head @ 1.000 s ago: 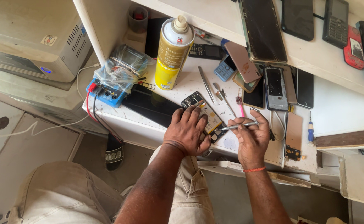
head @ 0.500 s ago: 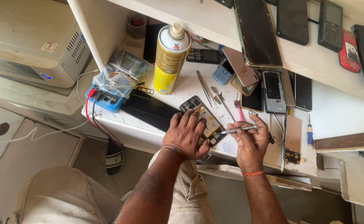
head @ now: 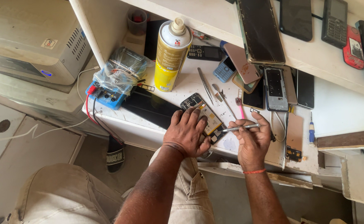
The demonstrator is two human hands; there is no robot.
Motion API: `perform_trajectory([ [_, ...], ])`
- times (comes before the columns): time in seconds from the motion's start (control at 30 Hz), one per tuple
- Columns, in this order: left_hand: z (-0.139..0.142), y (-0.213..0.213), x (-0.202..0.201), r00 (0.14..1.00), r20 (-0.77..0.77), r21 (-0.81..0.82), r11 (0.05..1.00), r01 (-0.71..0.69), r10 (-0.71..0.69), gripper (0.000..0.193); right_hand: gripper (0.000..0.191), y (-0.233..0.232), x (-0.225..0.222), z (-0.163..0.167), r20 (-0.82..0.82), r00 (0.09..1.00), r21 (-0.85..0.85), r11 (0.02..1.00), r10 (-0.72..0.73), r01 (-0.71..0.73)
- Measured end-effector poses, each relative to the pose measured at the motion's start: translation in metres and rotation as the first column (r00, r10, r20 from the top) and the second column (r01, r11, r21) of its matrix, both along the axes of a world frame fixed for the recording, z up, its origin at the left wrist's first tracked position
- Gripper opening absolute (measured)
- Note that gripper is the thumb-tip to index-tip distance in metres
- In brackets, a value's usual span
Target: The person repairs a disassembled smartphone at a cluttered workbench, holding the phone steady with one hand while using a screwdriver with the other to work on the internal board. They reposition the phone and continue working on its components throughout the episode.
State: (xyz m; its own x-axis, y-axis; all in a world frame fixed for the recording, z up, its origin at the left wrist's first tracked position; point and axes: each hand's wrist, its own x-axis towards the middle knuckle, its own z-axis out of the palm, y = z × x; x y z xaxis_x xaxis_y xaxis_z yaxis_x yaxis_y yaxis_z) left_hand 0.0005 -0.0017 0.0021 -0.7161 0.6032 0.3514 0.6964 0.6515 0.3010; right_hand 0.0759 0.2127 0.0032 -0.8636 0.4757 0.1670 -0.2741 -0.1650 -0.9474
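A person seated at a cluttered white tabletop [head: 190,85] works on an opened mobile phone [head: 202,115], its back cover off and its yellow-wrapped battery and circuit board showing. The left hand [head: 186,132] lies flat over the near end of the handset, fingers spread and pressing it to the surface. The right hand [head: 252,141] has its fingers pinched closed around a slim metal screwdriver [head: 238,128], held nearly level, with the tip meeting the phone's right edge. Judging by the pose, the step in hand looks like loosening or seating a small screw on the board; the next move would call for a steady tip and firm downward hold so the handset does not slide. Just beyond the phone lie tweezers [head: 205,85] and a pink-handled brush [head: 240,107]. A yellow spray can [head: 170,56] stands upright at the far left, beside a blue meter wrapped in a plastic bag [head: 115,83]. More handsets lie to the right and along the shelf [head: 215,16] above.
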Motion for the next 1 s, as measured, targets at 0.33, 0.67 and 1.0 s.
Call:
perform_trajectory([
  [0.33, 0.001, 0.001, -0.001, 1.0, 0.005, -0.036, 0.999, -0.004, 0.004, 0.069, 0.053, 0.0, 0.001, 0.003, 0.002, 1.0, 0.017, 1.0, 0.006, -0.006],
  [0.67, -0.001, 0.001, 0.0, 1.0, -0.004, -0.032, 0.999, -0.007, 0.007, 0.068, 0.051, -0.001, 0.002, 0.007, 0.019, 1.0, 0.052, 0.999, 0.002, -0.003],
  [1.0, -0.002, 0.001, 0.0, 1.0, -0.011, -0.02, 1.0, -0.005, 0.004, 0.067, 0.051, -0.004, 0.001, 0.012, 0.003, 1.0, 0.151, 0.988, 0.021, -0.021],
])
